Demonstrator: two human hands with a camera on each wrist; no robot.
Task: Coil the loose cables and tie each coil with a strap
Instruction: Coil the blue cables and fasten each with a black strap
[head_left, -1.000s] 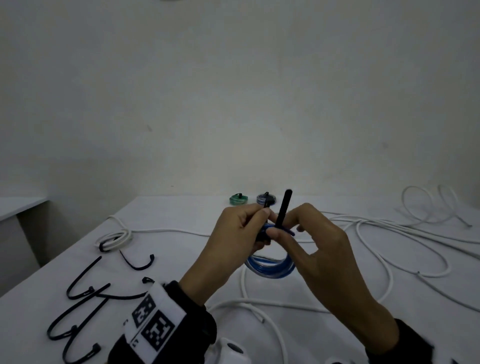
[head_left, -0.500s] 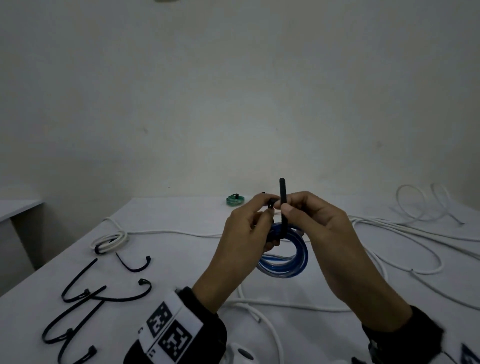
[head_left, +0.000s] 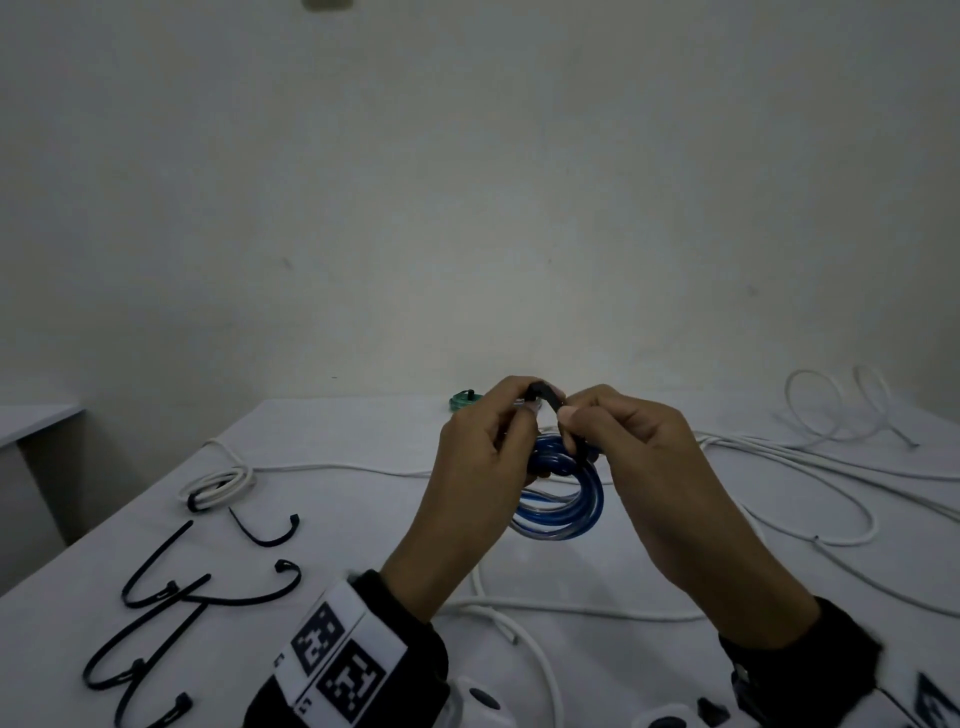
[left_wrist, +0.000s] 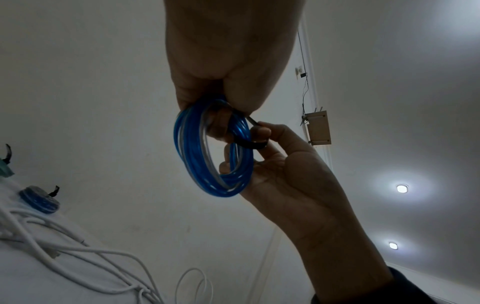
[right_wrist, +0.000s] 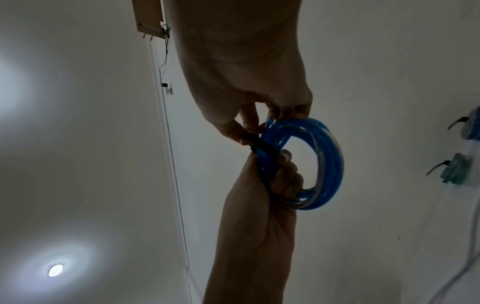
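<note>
I hold a small coil of blue cable (head_left: 571, 512) above the table, between both hands. My left hand (head_left: 519, 410) grips the coil's top, with fingers hooked through the ring (left_wrist: 213, 152). A black strap (head_left: 545, 393) wraps the coil's upper side and arches over between the two hands. My right hand (head_left: 569, 415) pinches the strap's free part between thumb and forefinger. In the right wrist view the strap (right_wrist: 262, 146) crosses the blue turns (right_wrist: 319, 164) just below my right fingertips. The strap's tip is hidden by my fingers.
A long loose white cable (head_left: 779, 467) sprawls over the table's right and middle. A strapped white coil (head_left: 221, 483) lies at the left, with several spare black straps (head_left: 156, 597) nearer me. Strapped green (head_left: 465, 401) and blue (left_wrist: 39, 199) coils sit at the back.
The strap stood straight up from the coil before; now it is bent over into an arch between my hands. Both hands have risen slightly and closed together.
</note>
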